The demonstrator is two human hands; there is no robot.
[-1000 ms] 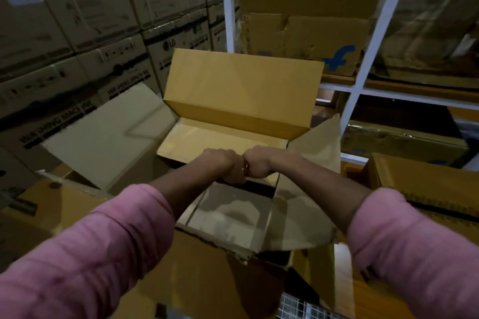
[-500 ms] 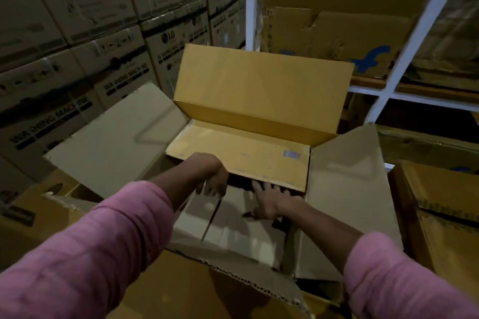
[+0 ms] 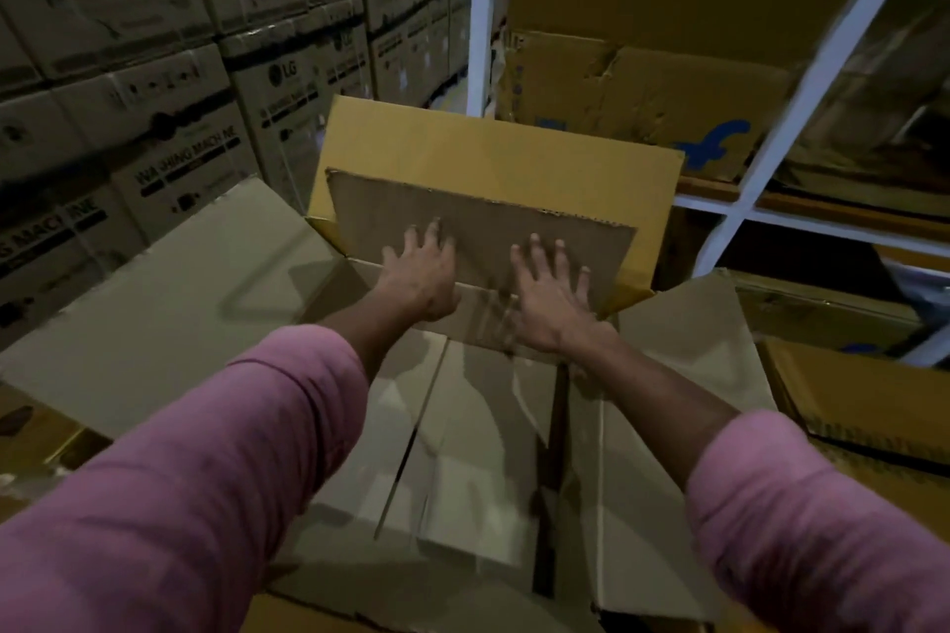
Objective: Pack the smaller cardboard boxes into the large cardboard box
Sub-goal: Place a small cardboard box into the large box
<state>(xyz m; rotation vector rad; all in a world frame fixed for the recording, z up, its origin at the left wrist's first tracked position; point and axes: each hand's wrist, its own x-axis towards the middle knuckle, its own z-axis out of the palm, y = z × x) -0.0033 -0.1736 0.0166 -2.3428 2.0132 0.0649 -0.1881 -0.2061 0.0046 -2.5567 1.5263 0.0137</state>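
Note:
The large cardboard box (image 3: 154, 293) stands open in front of me, its flaps spread left, right and far. Inside it lie smaller cardboard boxes (image 3: 462, 452), pale brown and closed. A brown inner flap (image 3: 488, 216) of a smaller box stands raised against the yellow far flap (image 3: 493, 139). My left hand (image 3: 419, 272) and my right hand (image 3: 552, 298) press flat on the base of that raised flap, fingers spread, holding nothing. Pink sleeves cover both forearms.
Stacked washing-machine cartons (image 3: 169, 118) form a wall on the left. A white metal rack (image 3: 802, 118) with worn cardboard boxes (image 3: 642, 93) stands behind and to the right. Another yellowish carton (image 3: 863, 391) sits close on the right.
My hands were fists together over the box, then reached down inside it. Now both lie open and flat on a brown flap that has swung up against the far flap.

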